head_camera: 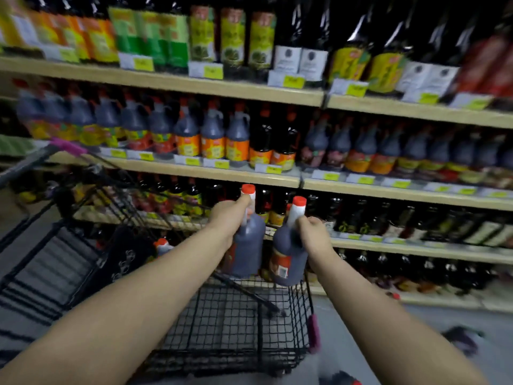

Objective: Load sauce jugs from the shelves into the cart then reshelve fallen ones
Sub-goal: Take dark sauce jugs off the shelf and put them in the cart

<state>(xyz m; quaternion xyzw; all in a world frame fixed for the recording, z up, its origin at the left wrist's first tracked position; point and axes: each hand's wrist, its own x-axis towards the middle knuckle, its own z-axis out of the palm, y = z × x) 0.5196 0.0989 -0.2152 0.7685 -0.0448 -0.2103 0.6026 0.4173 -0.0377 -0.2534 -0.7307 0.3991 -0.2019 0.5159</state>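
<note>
Below and to the left of the hands, the black wire cart (230, 323) is standing open-topped beside the shelving, and one jug already in it (162, 245) is showing its white neck and red cap low and left of the left hand. The left hand (229, 218) is gripping the left jug (249, 251) by its neck and handle, fingers curled round it, so the dark body is hanging close to upright with the cap on top. Just beside it, the right hand (313, 232) is gripping the right jug (287, 262) the same way, and this one is leaning a little, with its cap tipped away from the other jug and its label facing down and left. The two bodies are hanging close together; whether they are touching cannot be told. Both seem to be hanging over the far end of the basket, long axes near vertical, so the open basket is lying straight below and slightly nearer the person. The left jug seems closer to the basket's middle, and lowering is probably all that is needed. Above and beyond the hands, the shelf row of jugs (213, 134) is standing upright. Low to the right, a red cap on the floor (395, 295) is possibly marking a fallen jug, too blurred to confirm.
</note>
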